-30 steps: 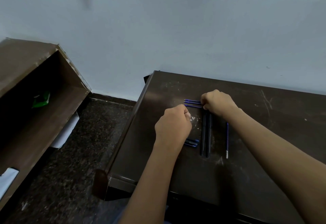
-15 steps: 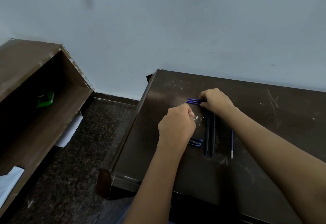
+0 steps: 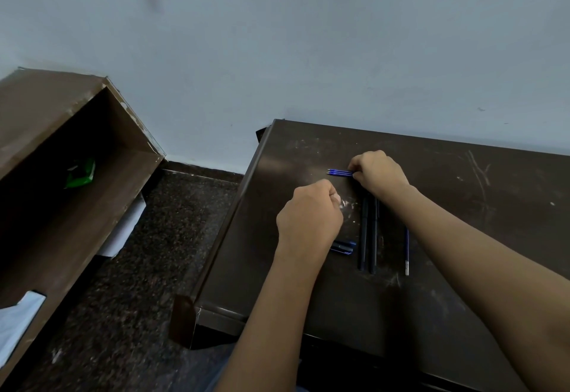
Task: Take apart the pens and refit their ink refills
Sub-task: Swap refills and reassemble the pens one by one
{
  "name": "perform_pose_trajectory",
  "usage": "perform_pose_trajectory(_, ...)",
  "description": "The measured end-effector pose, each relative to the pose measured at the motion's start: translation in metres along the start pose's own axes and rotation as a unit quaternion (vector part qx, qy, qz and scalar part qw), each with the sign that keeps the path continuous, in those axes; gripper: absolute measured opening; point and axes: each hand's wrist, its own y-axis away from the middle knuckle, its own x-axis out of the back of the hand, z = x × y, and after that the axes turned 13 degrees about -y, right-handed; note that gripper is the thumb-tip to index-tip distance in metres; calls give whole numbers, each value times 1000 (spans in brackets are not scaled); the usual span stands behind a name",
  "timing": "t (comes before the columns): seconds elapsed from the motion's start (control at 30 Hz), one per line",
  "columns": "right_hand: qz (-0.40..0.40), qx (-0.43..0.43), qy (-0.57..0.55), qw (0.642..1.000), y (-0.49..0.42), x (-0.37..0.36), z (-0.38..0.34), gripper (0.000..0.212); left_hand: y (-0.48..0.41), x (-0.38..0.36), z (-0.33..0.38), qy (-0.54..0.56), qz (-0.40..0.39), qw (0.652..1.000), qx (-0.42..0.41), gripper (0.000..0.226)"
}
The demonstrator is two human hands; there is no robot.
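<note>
- Three thin blue refills (image 3: 340, 172), as far as I can count, stick out of the right hand (image 3: 381, 172) toward 9 o'clock. The fingers are curled round their other ends and hold them as one flat bundle, I think to keep them together and even.
- The left hand (image 3: 310, 215) is at 7 o'clock of the right one, closed into a fist. Whether something small is pinched inside, I cannot tell.
- Two dark pen barrels (image 3: 364, 234) lie side by side on the desk (image 3: 462, 206), running from 12 to 6 o'clock, under the right wrist. Laid parallel and close, they seem ready to receive refills one after the other.
- One more refill (image 3: 407, 251) lies alone at 3 o'clock of the barrels, apart from them, with its metal tip toward 6 o'clock.
- Small dark and blue pieces (image 3: 344, 246), probably caps, lie at 9 o'clock of the barrels, partly hidden by the left wrist.
- My judgement: the pens are already apart, and the refitting is not yet begun.
</note>
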Motion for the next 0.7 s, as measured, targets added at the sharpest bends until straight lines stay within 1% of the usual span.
perform_pose_trajectory(0.57, 19, 3, 6, 1000, 3, 1, -5, 26, -1, -1, -1, -4, 0, 1000, -4, 18)
perform_pose_trajectory(0.7, 21, 4, 6, 1000, 5, 3, -6, 27, -1, -1, -1, -6, 11, 1000, -6, 18)
